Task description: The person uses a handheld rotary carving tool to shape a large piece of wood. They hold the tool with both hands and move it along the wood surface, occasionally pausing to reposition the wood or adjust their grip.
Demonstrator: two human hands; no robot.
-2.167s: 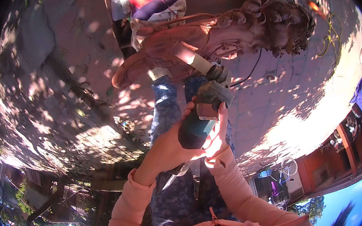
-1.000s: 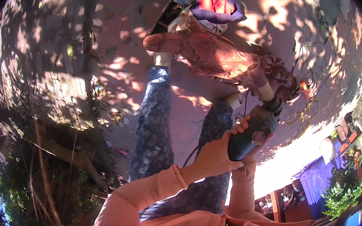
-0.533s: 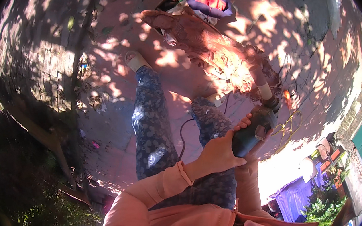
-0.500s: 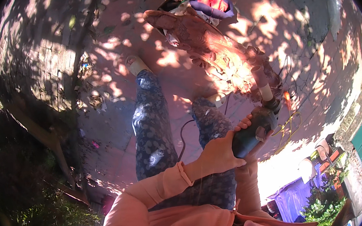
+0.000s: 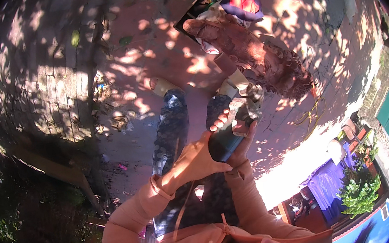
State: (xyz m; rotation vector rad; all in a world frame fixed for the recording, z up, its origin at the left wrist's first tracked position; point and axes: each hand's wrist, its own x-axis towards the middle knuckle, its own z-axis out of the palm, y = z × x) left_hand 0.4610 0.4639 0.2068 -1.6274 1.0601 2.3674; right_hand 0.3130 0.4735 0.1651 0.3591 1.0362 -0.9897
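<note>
Both hands hold a power tool (image 5: 228,141) with a dark green body and a pale, sunlit head. A tan and brown cylindrical piece sticks out of its far end. My left hand (image 5: 203,154) wraps the body from the left, its fingertips showing over the top. From the right, my right hand (image 5: 247,146) grips it, partly hidden by the tool. Beyond lies a long reddish-brown carving (image 5: 253,47), apparently wood, with a smooth far end and rough, layered detail nearer me. The cylinder's tip overlaps the carving's left edge; I cannot tell whether they touch.
Behind the carving stands a box (image 5: 187,15) with red and dark purple cloth (image 5: 242,3). My sandalled feet rest on the paving left of the carving. A yellowish cord (image 5: 310,117) lies at right. Fallen leaves and a tree trunk (image 5: 50,162) are at left.
The tool and both hands have swung left, from the carving's near end to beside its left edge. My right hand shows more now. The whole view has shifted somewhat.
</note>
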